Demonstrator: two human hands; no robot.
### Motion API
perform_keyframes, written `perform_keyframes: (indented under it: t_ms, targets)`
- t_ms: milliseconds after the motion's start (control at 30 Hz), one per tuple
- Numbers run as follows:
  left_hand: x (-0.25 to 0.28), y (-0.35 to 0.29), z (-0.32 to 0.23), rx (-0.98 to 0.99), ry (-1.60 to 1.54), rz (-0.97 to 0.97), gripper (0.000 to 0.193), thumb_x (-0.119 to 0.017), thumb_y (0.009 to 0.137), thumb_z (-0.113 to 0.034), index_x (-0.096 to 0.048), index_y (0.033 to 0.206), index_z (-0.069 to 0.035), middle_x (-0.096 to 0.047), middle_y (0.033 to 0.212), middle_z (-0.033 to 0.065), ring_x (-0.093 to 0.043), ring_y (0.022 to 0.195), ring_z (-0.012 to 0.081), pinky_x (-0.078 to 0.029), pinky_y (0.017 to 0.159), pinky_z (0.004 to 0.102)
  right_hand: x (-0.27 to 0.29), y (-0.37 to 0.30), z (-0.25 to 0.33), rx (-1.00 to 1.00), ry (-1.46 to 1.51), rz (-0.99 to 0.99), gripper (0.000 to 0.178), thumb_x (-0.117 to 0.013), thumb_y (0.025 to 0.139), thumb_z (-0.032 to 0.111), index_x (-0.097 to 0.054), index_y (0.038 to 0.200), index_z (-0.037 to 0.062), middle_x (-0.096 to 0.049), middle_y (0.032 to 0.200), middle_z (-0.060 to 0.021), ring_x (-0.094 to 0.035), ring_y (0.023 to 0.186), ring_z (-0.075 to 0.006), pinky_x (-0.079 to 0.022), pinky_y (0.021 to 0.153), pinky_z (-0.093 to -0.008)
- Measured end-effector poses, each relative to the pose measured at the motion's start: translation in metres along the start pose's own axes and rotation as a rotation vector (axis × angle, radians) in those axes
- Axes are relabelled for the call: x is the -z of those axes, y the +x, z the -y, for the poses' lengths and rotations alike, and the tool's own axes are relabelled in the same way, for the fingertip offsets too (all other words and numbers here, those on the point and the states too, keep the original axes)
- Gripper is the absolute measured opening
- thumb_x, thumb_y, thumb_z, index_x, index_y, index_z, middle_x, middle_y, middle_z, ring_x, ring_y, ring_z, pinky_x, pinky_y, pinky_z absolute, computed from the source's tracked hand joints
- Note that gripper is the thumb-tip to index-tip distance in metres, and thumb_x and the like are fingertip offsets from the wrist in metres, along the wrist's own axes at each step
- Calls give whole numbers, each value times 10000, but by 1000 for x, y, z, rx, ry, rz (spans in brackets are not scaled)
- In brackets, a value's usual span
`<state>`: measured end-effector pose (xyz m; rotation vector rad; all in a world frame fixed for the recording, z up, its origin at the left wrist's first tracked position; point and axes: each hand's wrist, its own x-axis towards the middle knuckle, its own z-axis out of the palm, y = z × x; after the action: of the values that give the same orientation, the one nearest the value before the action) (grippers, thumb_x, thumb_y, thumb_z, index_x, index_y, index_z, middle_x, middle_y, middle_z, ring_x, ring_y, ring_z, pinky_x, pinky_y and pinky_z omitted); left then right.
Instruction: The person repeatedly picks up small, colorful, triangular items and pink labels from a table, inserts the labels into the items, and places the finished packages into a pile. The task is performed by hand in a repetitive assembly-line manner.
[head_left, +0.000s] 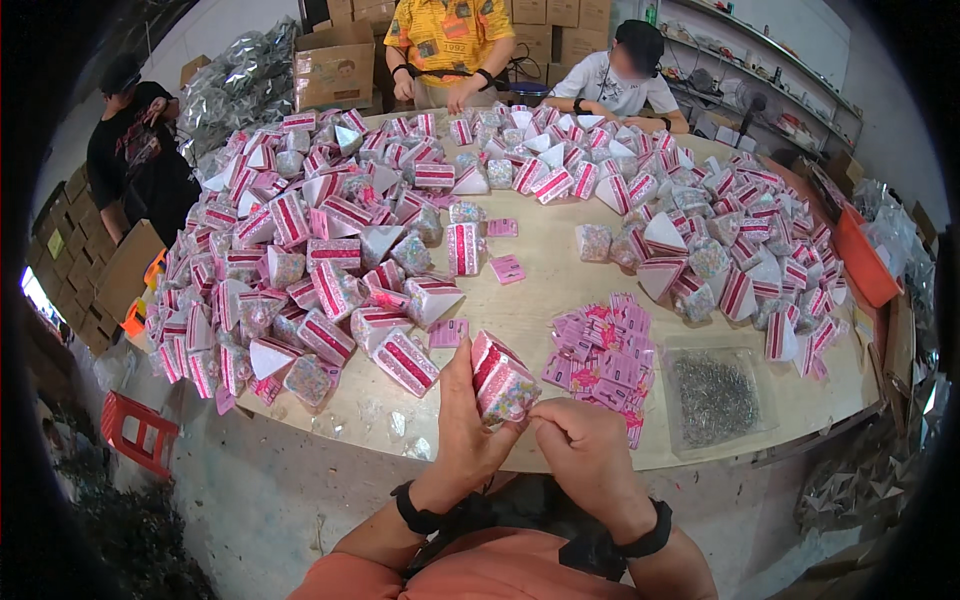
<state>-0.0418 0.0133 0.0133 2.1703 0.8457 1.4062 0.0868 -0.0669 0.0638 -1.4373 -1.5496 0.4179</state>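
A toy cake slice (506, 378) is held tilted, just to the left of the pile of pink cards (598, 362). It is banded in pale pink, with a dark red stripe set between the layers. The layered side is turned upward; the end, coated in many-coloured sprinkles, is turned toward the near side. Its left edge is partly covered.

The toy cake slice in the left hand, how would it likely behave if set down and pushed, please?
The toy cake slice would probably slide or tip rather than roll, given its flat-sided wedge shape. It seems fairly firm, as its edges look straight where the left hand grips it.
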Motion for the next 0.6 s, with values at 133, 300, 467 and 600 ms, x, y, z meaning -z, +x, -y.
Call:
perform_keyframes:
  t_ms: [133,300,467,600]
  targets:
    - [-1,-1,1,-2,31,1,952,-770,655,-81,-195,1400,68,-456,1164,217,-460,1033,347,-381,908,408,-5,-1,-3,68,-101,-32,94,-542,827,76,-594,885,24,-606,788,-171,-605,737,-356,-472,604,-419]
    - [2,1,2,-36,147,5,930,-767,670,-91,-205,1392,76,-455,1189,250,-462,1043,391,-388,901,429,-13,-3,-9,109,-302,-10,96,-532,834,84,-558,914,37,-610,790,-180,-607,718,-345,-466,569,-405]
    - [-1,1,5,-95,110,10,920,-759,670,-84,-209,1390,76,-445,1212,274,-462,1045,416,-396,897,447,-10,1,1,-195,-69,11,98,-546,854,64,-506,932,20,-604,735,-149,-623,650,-247,-469,548,-354]
    - [3,-1,2,-4,40,89,953,-749,632,-59,-199,1400,67,-440,1227,259,-450,1072,407,-388,923,441,-9,9,-9,-411,460,104,114,-582,856,19,-475,895,11,-574,684,-76,-576,598,-111,-455,477,-260]
